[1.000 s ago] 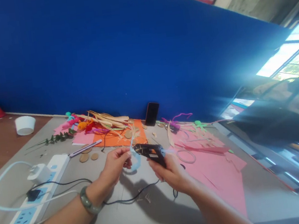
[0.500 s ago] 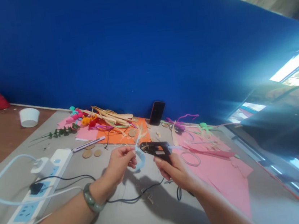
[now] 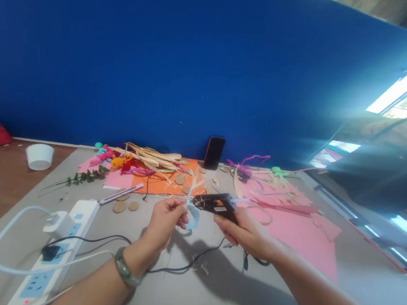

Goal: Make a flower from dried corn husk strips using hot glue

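My left hand (image 3: 169, 219), with a green bangle (image 3: 125, 267) on its wrist, pinches a light blue curled strip (image 3: 192, 216) between thumb and fingers. A pale straw-like tuft (image 3: 196, 179) rises from the top of that strip. Wrapped in my right hand (image 3: 250, 230) is a black hot glue gun (image 3: 214, 204), its nozzle pointing left at the blue strip. Whether nozzle and strip touch, I cannot tell. A glue stick (image 3: 239, 200) protrudes from the gun's back end.
A white power strip (image 3: 81, 212) with plugs and cables lies at left. Dried strips (image 3: 152, 156), orange paper (image 3: 148, 186), wooden discs (image 3: 118, 207) and a propped phone (image 3: 214, 152) are at the back. Pink paper (image 3: 306, 239) covers the right. A white cup (image 3: 40, 156) stands far left.
Both hands, the blue strip and the glue gun have shifted very slightly right within the view. The grip of each hand stays the same.
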A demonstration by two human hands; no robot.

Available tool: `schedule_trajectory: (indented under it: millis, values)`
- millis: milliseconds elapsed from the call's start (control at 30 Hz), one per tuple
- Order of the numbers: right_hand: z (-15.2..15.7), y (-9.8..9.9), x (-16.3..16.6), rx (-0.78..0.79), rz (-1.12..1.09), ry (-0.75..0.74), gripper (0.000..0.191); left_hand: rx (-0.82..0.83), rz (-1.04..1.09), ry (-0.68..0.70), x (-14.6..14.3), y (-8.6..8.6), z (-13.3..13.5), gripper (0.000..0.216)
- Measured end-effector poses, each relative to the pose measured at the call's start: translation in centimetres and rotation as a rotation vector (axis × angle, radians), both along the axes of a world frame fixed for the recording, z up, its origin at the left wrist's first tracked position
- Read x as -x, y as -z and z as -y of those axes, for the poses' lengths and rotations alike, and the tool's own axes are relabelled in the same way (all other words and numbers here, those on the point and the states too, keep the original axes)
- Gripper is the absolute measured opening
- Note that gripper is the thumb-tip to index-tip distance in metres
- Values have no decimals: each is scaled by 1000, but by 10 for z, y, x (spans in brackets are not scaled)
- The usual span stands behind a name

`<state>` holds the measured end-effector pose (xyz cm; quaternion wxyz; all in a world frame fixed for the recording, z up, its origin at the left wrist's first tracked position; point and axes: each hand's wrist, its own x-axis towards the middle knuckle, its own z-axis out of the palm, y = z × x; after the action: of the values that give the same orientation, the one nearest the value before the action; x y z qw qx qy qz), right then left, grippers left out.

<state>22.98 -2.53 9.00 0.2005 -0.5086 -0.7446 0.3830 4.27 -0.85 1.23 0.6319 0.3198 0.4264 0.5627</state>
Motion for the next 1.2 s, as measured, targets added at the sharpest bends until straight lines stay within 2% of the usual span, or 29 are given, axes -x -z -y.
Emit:
schedule_trajectory:
  millis: [433,1200]
  values:
    - [-4,-2,1,-64,43,-56,24,8,15,24,-1,-3,1,22]
    - [-6,5,-5,-13,108,-54,37,2,55,19,-1,-1,0,15]
